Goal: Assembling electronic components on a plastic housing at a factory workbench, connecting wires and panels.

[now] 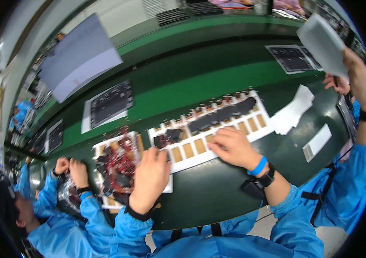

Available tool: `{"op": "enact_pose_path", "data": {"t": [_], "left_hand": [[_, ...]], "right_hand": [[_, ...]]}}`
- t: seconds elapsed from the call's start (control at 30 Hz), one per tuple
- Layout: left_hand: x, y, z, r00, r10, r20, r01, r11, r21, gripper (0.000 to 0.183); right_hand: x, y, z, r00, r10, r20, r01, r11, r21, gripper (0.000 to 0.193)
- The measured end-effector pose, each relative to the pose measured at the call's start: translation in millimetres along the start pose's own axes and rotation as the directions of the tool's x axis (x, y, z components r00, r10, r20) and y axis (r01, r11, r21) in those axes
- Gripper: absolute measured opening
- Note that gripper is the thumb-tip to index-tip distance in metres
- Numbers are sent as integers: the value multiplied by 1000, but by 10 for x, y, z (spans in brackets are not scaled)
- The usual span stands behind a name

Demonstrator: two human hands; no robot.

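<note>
A long white tray (200, 161) with rows of tan-bottomed slots lies slantwise before me. Black flat pieces (224, 117) with dark red wires along their far side lie in a row across it. Two smaller black pieces (174, 136) sit at its left end. My left hand (150, 174) is bent down over that end, beside a heap of red-wired black parts (118, 165); its fingertips are hidden. My right hand (233, 147) rests over the tray's near edge, fingers loosely curled, thumb apart, nothing visible in it.
To the left, a co-worker's hands (73, 171) are close to the parts heap. At right another person's hand (357, 71) holds up a white sheet (323, 43). Loose white strips (294, 111) and a white card (317, 142) lie right of the tray. Dark panels (110, 103) lie farther back.
</note>
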State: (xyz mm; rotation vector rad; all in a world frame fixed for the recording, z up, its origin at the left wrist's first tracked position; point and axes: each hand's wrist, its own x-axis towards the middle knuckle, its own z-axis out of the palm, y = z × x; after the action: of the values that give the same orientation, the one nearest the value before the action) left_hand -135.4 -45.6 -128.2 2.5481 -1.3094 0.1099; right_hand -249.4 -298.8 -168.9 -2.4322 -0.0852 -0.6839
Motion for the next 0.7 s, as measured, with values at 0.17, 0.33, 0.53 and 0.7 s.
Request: {"op": "enact_pose_path", "data": {"t": [0.17,0.33,0.53,0.7], "left_hand": [[40,-46,-17,1000,-7,1,7,996,-87,28],[42,-76,-11,999,3,33,1,995,-103,24],[44,-39,87,996,63,-56,-67,995,-79,23],[49,-66,99,993,67,-95,-74,995,-66,19]], "right_hand": [[34,-15,-24,1000,-26,14,26,1000,12,16],[23,-25,-4,999,-12,35,11,1000,15,16],[0,-40,-6,999,47,8,-47,998,-47,12],[49,-39,35,999,33,15,-32,999,-34,13]]}}
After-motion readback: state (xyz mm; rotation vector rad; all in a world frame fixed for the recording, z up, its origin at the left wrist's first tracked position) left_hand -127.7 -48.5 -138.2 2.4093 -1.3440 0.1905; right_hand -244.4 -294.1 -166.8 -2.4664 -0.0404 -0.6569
